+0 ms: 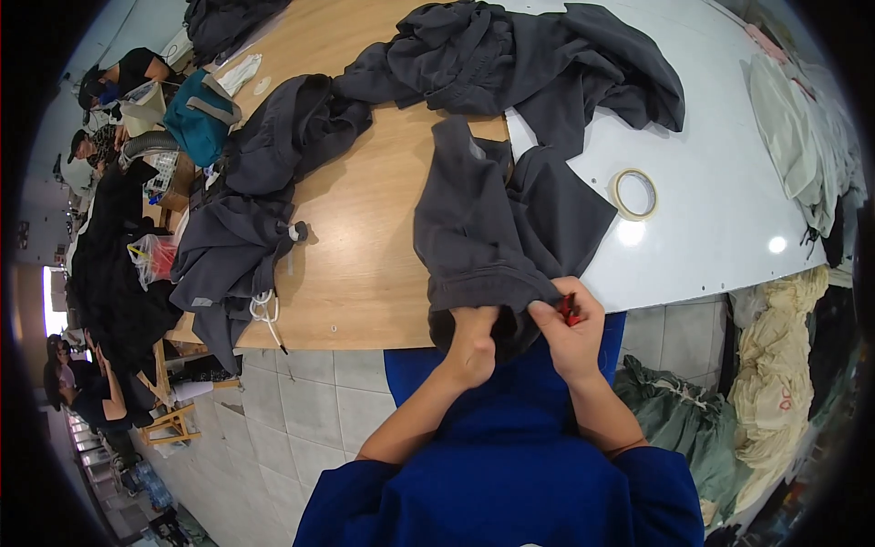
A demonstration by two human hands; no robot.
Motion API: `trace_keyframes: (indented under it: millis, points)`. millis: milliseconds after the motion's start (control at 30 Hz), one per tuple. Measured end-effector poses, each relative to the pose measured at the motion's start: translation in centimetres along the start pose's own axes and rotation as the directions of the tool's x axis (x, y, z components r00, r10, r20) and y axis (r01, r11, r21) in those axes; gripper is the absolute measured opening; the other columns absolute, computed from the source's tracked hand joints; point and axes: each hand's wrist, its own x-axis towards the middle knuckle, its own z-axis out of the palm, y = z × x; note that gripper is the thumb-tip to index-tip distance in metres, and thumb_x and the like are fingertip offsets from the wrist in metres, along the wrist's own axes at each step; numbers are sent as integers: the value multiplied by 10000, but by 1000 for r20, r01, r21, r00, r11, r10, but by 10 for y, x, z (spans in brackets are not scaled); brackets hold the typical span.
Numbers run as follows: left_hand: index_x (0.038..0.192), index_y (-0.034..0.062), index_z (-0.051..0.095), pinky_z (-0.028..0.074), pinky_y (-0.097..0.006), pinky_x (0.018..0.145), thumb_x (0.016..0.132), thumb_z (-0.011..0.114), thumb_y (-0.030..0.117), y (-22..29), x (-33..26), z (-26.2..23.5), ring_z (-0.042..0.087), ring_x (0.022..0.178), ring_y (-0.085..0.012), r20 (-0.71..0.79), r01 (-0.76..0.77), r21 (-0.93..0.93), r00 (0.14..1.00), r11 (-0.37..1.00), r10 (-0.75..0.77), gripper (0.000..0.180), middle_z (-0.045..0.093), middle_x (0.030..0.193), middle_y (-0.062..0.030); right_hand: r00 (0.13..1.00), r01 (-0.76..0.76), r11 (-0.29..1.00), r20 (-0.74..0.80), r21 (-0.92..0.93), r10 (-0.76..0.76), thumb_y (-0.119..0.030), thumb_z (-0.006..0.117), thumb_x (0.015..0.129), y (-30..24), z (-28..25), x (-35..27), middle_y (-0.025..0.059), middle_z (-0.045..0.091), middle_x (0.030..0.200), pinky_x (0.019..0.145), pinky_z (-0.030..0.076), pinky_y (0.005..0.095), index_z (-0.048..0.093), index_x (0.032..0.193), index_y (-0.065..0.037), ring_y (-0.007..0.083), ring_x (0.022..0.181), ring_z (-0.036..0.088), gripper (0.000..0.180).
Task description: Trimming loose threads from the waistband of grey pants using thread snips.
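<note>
A dark grey garment (474, 214) with a wide gathered band, which looks like a pair of trousers, lies at the table's near edge, its opening toward me. My left hand (474, 348) reaches into that opening, and the cloth hides its fingers. At the right end of the band, my right hand (574, 335) grips the cloth edge between thumb and fingers. The same hand also holds a small red tool (570, 310), mostly covered by the fingers, so its kind does not show.
More dark grey garments (456, 55) lie heaped at the back and along the left (228, 242), one with a white cord (264, 310). A roll of tape (635, 194) rests on the white table part. Cloth bundles (779, 365) stand at right. Other people (87, 383) sit far left.
</note>
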Motion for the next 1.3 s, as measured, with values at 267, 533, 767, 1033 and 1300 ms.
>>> trace_keyframes:
  millis: [267,533,767,1033,1300]
  points:
    - [1437,0,313,336,-419,1103,1057,294,382,63,39,-33,419,1327,-265,-99,176,-871,851,458,-516,539,414,1448,-144,994,72,984,-64,-160,-83,-70,605,915,0,-7,4,56,567,932,729,409,189,569,1170,19,83,835,514,273]
    - [1293,24,473,492,-353,932,986,486,40,66,34,-28,603,1088,-198,-85,93,-940,868,328,-489,308,595,1205,-99,902,398,699,112,-594,-417,-27,737,750,-32,3,11,96,604,894,710,453,273,685,1104,-21,200,761,572,358]
    - [1277,30,497,491,-353,936,967,504,2,68,30,-22,605,1079,-190,-73,103,-936,879,337,-472,312,603,1191,-89,763,543,414,223,-731,-607,-82,795,647,-39,7,15,37,607,833,601,395,300,734,1030,-76,178,649,523,387]
    - [1286,38,496,487,-346,938,961,511,-6,65,26,-17,600,1082,-189,-80,86,-934,896,346,-438,328,600,1197,-83,764,533,401,221,-744,-606,-68,787,670,-38,6,12,36,607,813,568,395,290,742,1001,-73,179,634,523,334]
    - [1308,33,475,473,-356,962,975,501,31,68,27,-19,589,1112,-200,-68,93,-942,887,321,-457,334,593,1218,-84,902,376,781,3,-498,-432,-1,752,752,-40,7,6,79,649,903,654,463,234,710,1075,-30,129,737,596,327]
